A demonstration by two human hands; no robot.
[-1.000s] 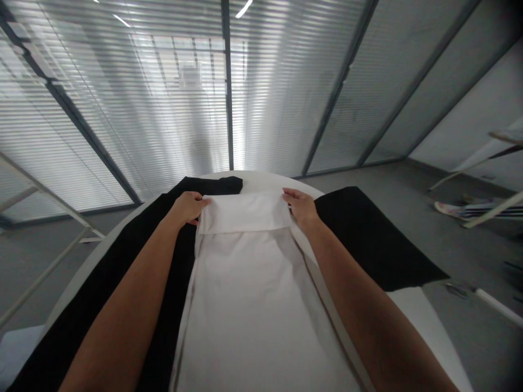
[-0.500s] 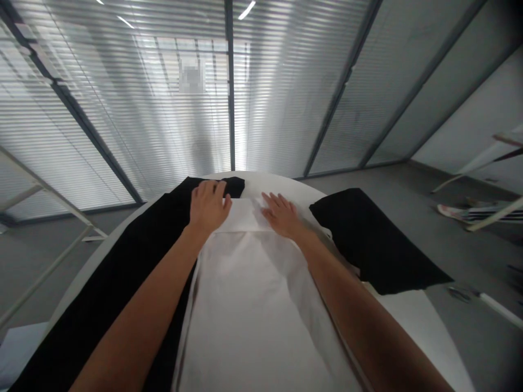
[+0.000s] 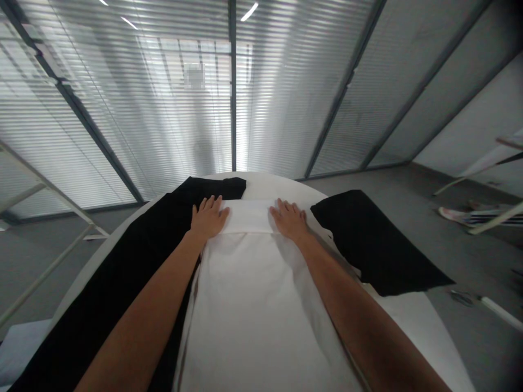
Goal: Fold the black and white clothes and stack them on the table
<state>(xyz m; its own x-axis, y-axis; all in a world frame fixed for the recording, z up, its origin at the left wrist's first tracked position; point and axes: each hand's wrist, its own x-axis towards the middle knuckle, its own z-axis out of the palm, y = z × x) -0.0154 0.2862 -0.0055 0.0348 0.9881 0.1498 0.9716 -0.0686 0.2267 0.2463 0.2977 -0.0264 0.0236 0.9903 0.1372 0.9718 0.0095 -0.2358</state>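
A long white cloth piece [image 3: 253, 310] stretches from the bottom of the view to the far part of the table, with a band across its far end. My left hand [image 3: 209, 218] lies flat on the left end of that band, fingers spread. Flat on the band's right end rests my right hand [image 3: 289, 219], its fingers also spread. Neither hand grips anything. Black fabric [image 3: 122, 261] lies to the left, partly beneath my left arm. A separate black cloth piece [image 3: 371, 245] is on the right, beyond my right forearm.
The white table [image 3: 278, 184] has a rounded far edge. Behind it stands a glass partition with blinds [image 3: 278, 98]. A pale metal frame [image 3: 44, 185] is at the left. Striped items [image 3: 486, 216] and a pale leg [image 3: 500, 218] are on the floor side at right.
Both hands have come slightly nearer and spread apart towards the band's two ends. The left hand has flattened from a curled pose. The cloth looks smoother.
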